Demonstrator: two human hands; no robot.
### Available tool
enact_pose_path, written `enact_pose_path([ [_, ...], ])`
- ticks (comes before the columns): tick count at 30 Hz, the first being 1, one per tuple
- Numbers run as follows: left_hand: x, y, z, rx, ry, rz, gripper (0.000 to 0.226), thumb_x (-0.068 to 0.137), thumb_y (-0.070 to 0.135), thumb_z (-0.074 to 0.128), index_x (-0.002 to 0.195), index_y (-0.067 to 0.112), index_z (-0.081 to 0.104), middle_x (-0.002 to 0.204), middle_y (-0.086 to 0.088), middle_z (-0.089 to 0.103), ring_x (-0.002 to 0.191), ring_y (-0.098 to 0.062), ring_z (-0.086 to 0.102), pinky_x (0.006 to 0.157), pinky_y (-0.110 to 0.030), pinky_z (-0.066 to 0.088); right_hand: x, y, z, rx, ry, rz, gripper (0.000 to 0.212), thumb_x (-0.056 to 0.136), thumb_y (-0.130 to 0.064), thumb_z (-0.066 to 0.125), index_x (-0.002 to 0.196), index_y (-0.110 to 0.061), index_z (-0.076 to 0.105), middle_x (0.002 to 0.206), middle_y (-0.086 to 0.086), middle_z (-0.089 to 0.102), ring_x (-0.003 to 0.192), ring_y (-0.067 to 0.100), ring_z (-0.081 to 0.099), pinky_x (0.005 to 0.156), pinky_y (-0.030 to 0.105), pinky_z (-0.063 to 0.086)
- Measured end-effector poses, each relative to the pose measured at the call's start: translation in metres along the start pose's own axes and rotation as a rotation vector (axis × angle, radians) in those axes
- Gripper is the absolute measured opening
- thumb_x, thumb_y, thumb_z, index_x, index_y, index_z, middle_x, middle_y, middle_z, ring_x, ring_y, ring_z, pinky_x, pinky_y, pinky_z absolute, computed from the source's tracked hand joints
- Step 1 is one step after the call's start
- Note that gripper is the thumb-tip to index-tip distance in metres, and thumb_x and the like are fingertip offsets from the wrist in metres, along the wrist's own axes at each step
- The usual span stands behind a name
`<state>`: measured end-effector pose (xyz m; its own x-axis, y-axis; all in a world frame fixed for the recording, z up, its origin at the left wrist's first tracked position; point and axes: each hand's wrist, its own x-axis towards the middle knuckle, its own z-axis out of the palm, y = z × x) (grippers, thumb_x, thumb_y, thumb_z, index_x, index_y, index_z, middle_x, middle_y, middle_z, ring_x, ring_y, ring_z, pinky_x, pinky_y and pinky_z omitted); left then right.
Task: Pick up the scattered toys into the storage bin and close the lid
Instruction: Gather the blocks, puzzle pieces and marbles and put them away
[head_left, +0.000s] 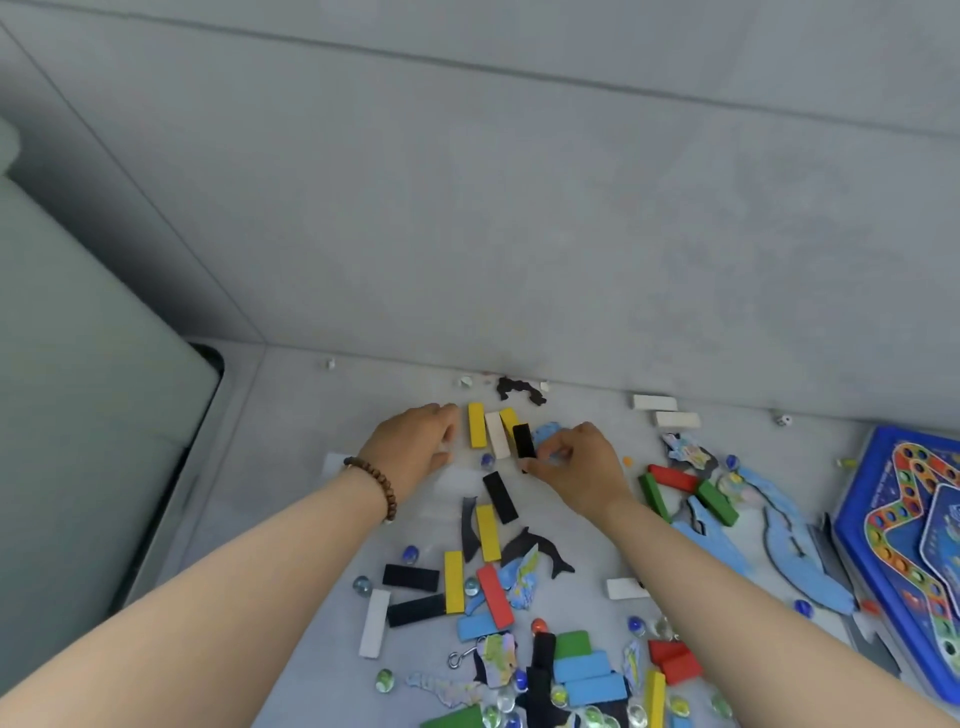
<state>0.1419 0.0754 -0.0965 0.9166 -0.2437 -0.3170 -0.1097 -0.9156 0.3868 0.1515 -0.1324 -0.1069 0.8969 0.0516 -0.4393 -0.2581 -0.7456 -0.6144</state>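
Toys lie scattered on the grey floor: coloured wooden blocks, glass marbles and flat puzzle animals. My right hand (579, 465) pinches a black block (523, 439) between thumb and fingers, beside a yellow block (477, 425), a white block (496, 435) and another yellow one (509, 417). My left hand (415, 447), with a bead bracelet on the wrist, is curled just left of that row, and a sliver of a white block (443, 448) shows between its thumb and fingers. No storage bin or lid is in view.
A blue board-game box (883, 525) lies at the right edge, with blue puzzle pieces (795, 561) and red and green blocks (675, 480) beside it. Two white blocks (665, 410) sit by the wall. A pale sofa (78, 415) stands on the left.
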Motion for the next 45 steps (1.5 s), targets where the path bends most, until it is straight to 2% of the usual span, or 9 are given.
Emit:
enact_pose_path([
  [5,-0.019,-0.009,0.004,-0.123,0.086,-0.168,0.037,0.085,0.031,0.065,0.111,0.015,0.044,0.105,-0.001,0.048,0.089,-0.017,0.051,0.072,-0.026,0.043,0.000,0.004,0.000,0.087,-0.003,0.051,0.031,0.074,-0.030,0.077,0.090,-0.007,0.066,0.081,-0.006,0.053,0.067,0.002,0.048,0.054,0.007,0.034],
  [10,-0.028,-0.018,0.010,-0.164,0.094,-0.215,0.017,0.093,0.030,0.052,0.095,0.014,0.045,0.095,-0.004,0.051,0.086,-0.018,0.049,0.071,-0.025,0.039,0.000,-0.006,0.003,0.199,-0.024,0.017,0.022,0.075,-0.028,0.077,0.079,-0.009,0.068,0.076,-0.003,0.058,0.068,0.009,0.051,0.062,0.013,0.039],
  [16,-0.005,0.013,-0.005,-1.265,0.105,-0.463,0.020,0.098,0.024,0.044,0.111,0.008,0.046,0.114,-0.014,0.063,0.095,-0.023,0.062,0.084,-0.030,0.052,-0.009,-0.040,-0.001,0.509,-0.192,0.037,0.014,0.081,-0.021,0.073,0.078,-0.011,0.064,0.071,-0.001,0.067,0.058,0.007,0.059,0.047,0.010,0.041],
  [19,-0.003,0.023,-0.004,-1.489,-0.007,-0.536,0.037,0.095,0.039,0.045,0.111,0.007,0.057,0.110,-0.013,0.064,0.100,-0.022,0.063,0.088,-0.033,0.053,-0.012,-0.054,0.005,0.485,-0.246,-0.013,0.010,0.084,-0.018,0.069,0.077,-0.012,0.066,0.068,-0.001,0.064,0.053,0.003,0.058,0.045,0.007,0.039],
  [24,0.000,0.017,0.002,-1.530,0.170,-0.648,0.020,0.097,0.020,0.047,0.109,0.005,0.049,0.090,-0.007,0.065,0.071,-0.016,0.062,0.056,-0.021,0.056,-0.003,-0.042,0.000,0.464,-0.100,-0.032,0.007,0.085,-0.013,0.066,0.085,-0.006,0.069,0.072,0.000,0.064,0.054,0.001,0.055,0.051,0.010,0.040],
  [27,0.006,0.009,0.003,-1.300,0.220,-0.650,0.023,0.097,0.029,0.047,0.106,0.007,0.046,0.082,-0.003,0.058,0.054,-0.013,0.051,0.041,-0.018,0.045,0.006,-0.026,-0.001,0.326,0.033,-0.032,0.009,0.080,-0.017,0.072,0.085,-0.010,0.067,0.077,-0.002,0.062,0.070,0.008,0.054,0.063,0.013,0.041],
  [34,0.008,0.003,0.015,-0.850,0.207,-0.439,0.008,0.098,0.022,0.042,0.100,0.014,0.042,0.083,-0.001,0.062,0.072,-0.018,0.057,0.072,-0.032,0.049,0.009,-0.016,0.015,0.133,0.082,-0.059,0.026,0.076,-0.027,0.076,0.091,-0.020,0.056,0.094,-0.003,0.049,0.070,0.003,0.046,0.060,0.007,0.033],
  [38,0.015,0.006,0.013,-0.778,0.161,-0.477,0.018,0.095,0.028,0.047,0.100,0.012,0.039,0.081,-0.006,0.049,0.065,-0.015,0.046,0.061,-0.028,0.041,0.009,-0.018,0.016,0.078,0.139,0.000,0.039,0.074,-0.033,0.077,0.101,-0.014,0.057,0.103,-0.001,0.044,0.082,0.010,0.047,0.065,0.017,0.038],
  [45,0.032,0.020,0.010,-0.789,0.127,-0.505,0.027,0.080,0.036,0.071,0.069,0.018,0.053,0.069,0.003,0.054,0.064,-0.013,0.051,0.055,-0.021,0.038,0.016,-0.022,0.020,0.004,0.122,0.104,0.041,0.070,-0.043,0.078,0.095,-0.020,0.055,0.103,-0.004,0.037,0.092,0.015,0.049,0.084,0.030,0.044],
])
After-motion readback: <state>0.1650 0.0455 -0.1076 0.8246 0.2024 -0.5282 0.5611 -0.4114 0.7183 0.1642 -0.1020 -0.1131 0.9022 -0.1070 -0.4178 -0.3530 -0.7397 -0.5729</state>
